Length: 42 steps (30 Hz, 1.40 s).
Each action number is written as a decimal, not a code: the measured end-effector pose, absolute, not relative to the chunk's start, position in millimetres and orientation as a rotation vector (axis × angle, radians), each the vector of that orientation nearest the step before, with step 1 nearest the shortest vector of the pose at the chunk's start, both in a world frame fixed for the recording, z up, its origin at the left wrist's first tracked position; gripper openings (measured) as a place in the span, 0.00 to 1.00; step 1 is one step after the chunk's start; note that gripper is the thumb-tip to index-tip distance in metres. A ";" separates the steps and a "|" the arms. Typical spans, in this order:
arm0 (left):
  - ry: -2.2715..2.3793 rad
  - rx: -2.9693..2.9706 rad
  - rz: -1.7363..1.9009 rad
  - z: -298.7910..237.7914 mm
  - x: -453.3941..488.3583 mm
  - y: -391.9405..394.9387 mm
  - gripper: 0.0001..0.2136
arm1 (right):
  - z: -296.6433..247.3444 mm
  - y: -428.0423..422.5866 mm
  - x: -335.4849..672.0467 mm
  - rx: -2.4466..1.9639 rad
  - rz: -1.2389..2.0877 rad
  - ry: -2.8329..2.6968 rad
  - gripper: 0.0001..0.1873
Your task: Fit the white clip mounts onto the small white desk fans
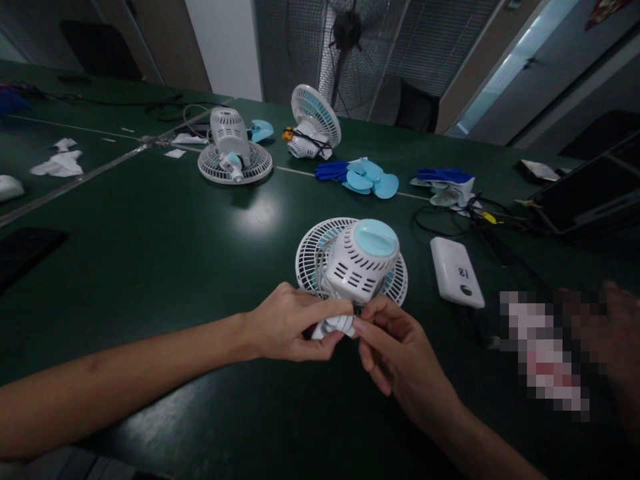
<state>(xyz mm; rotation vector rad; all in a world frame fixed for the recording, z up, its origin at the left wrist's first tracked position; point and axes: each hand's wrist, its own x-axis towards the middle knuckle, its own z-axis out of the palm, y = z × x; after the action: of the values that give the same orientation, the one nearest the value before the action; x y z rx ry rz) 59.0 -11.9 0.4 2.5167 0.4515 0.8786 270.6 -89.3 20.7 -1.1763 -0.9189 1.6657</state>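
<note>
A small white fan (345,273) with a light-blue cap lies with its round grille down on the dark green table. My left hand (295,323) is closed around a white neck-like part (333,327) at the fan's near side. The thumb and forefinger of my right hand (395,340) pinch the right end of that same part; its other fingers are loosely curled. Between the fingertips the part is mostly covered, so I cannot tell whether anything smaller is held there.
Two more fans, one face down (229,137) and one tilted up (314,123), stand farther back. Light-blue fan blades (373,179) lie beside blue gloves (331,171). A white power bank (457,272) is at right, near cables and another person's hand (610,333).
</note>
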 end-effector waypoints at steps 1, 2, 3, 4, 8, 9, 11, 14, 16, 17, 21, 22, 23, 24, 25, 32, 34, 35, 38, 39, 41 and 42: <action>0.450 2.519 0.876 0.6 59.0 -11.8 0.15 | 20.1 -90.0 270.3 -1.165 1.683 -0.905 0.15; 0.448 2.521 0.876 0.7 59.1 -11.7 0.15 | 19.3 -91.1 270.1 -1.159 1.673 -0.925 0.14; 0.448 2.522 0.878 0.8 59.2 -11.6 0.15 | 18.3 -92.5 270.1 -1.162 1.623 -0.982 0.12; 0.447 2.522 0.880 0.8 59.4 -11.4 0.15 | 17.1 -94.0 270.4 -1.171 1.521 -1.075 0.10; 0.447 2.520 0.897 -0.1 59.3 -10.9 0.16 | 12.2 -98.1 276.5 -1.153 0.662 -1.663 0.09; 0.444 2.517 0.901 -0.4 59.1 -10.8 0.16 | 11.5 -98.2 278.5 -1.111 0.454 -1.807 0.12; 0.440 2.510 0.904 -1.1 58.8 -10.6 0.16 | 11.0 -97.3 281.7 -1.038 0.176 -2.001 0.15; 0.441 2.513 0.916 -1.9 58.8 -10.6 0.17 | 11.7 -95.0 282.7 -1.029 0.017 -2.061 0.13; 0.442 2.513 0.925 -1.9 59.2 -10.8 0.17 | 11.9 -94.1 281.5 -1.062 -0.005 -2.045 0.12; 0.444 2.509 0.926 -1.7 59.4 -11.0 0.17 | 11.8 -94.0 280.7 -1.076 0.021 -2.035 0.11; 0.455 2.496 0.899 0.0 59.6 -11.4 0.16 | 13.0 -95.6 275.1 -1.171 0.445 -1.809 0.09; 0.459 2.498 0.891 0.3 59.5 -11.5 0.15 | 14.3 -96.0 273.3 -1.199 0.632 -1.694 0.07; 0.462 2.501 0.886 0.6 59.4 -11.5 0.15 | 16.0 -96.2 271.5 -1.224 0.828 -1.565 0.06; 0.461 2.506 0.884 0.7 59.3 -11.5 0.15 | 17.9 -96.2 269.9 -1.237 1.018 -1.436 0.06; 0.458 2.512 0.882 0.8 59.3 -11.5 0.15 | 19.7 -96.0 268.5 -1.241 1.185 -1.313 0.08; 0.440 2.520 0.883 1.0 59.7 -11.7 0.15 | 19.0 -94.2 265.6 -1.183 1.659 -0.800 0.16; 0.442 2.519 0.880 1.3 59.4 -11.8 0.15 | 15.5 -95.9 266.2 -1.186 1.606 -0.881 0.13; 0.442 2.519 0.884 1.3 59.3 -11.9 0.15 | 13.8 -96.9 267.1 -1.199 1.503 -0.982 0.11; 0.434 2.508 0.894 0.5 59.1 -11.9 0.15 | 10.4 -99.1 272.1 -1.171 0.868 -1.482 0.08; 0.432 2.502 0.898 0.0 59.2 -11.8 0.16 | 10.1 -99.1 274.3 -1.130 0.621 -1.658 0.11; 0.428 2.494 0.911 -0.9 59.4 -11.6 0.16 | 10.5 -97.6 278.3 -1.043 0.248 -1.921 0.15; 0.429 2.492 0.914 -1.3 59.5 -11.3 0.16 | 11.0 -96.4 279.8 -1.022 0.143 -1.997 0.16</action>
<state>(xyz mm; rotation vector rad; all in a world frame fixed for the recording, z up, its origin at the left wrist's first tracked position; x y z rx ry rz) 59.5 -11.3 -1.3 2.4923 0.4290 0.9142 279.8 -96.4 11.0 -1.0225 -1.9970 0.1428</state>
